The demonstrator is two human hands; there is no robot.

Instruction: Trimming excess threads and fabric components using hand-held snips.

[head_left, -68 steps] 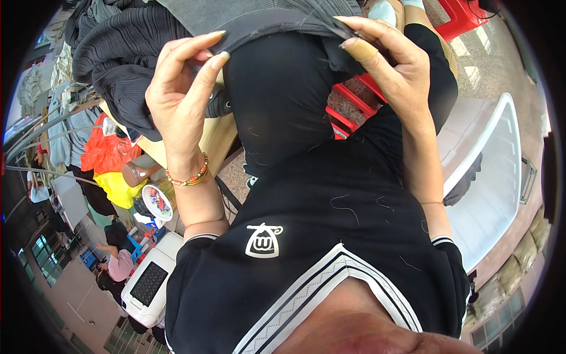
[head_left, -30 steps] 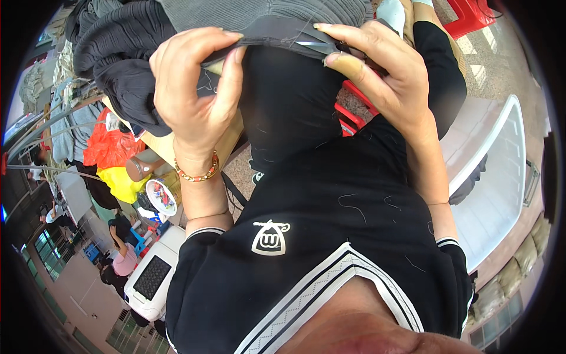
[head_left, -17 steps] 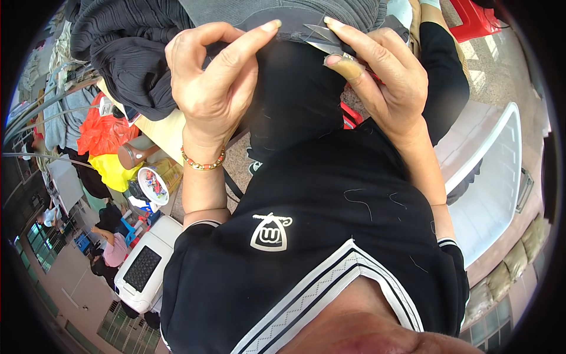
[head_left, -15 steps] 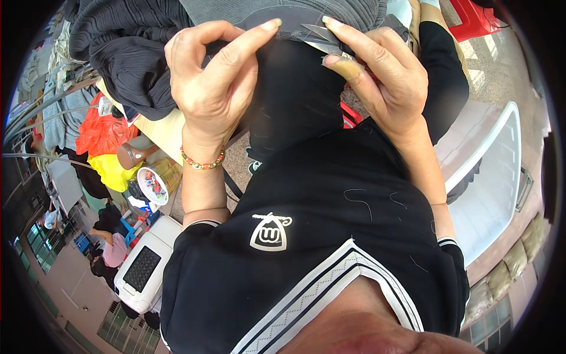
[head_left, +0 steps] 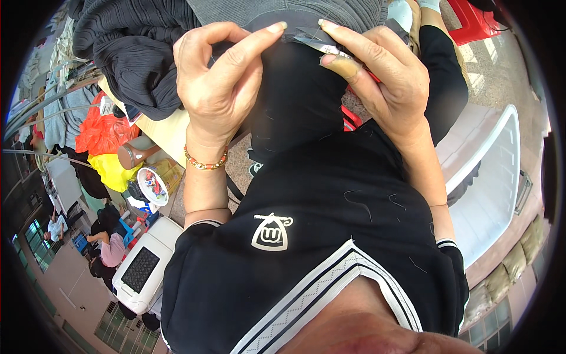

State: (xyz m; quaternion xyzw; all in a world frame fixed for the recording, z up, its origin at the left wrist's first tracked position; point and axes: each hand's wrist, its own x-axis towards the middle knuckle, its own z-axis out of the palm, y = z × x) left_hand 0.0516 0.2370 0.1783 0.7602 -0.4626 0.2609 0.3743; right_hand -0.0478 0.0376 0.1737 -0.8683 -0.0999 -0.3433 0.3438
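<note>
A dark grey garment [head_left: 283, 19] is spread over my lap at the top of the view, with a smooth band near my fingertips. My left hand [head_left: 221, 88] is pinched at that band's edge, thumb and index finger together on the fabric. Between the thumb and index finger of my right hand [head_left: 386, 76] are small metal thread snips [head_left: 315, 42]. Their blades point left toward the band, close to my left fingertips. A yellowish cover [head_left: 343, 66] wraps my right thumb. The exact spot where the blades meet the cloth is too blurred to tell.
More dark ribbed fabric [head_left: 132, 65] lies heaped on a pale wooden tabletop [head_left: 162, 135] at left. Beyond are red [head_left: 100, 133] and yellow bags [head_left: 112, 171] and a small white tub [head_left: 152, 186]. A translucent plastic bin [head_left: 489, 194] stands at right, a red stool [head_left: 471, 26] behind.
My left hand has shifted slightly right, toward the snips. The snips have moved a little left, and their blade tips look nearer each other.
</note>
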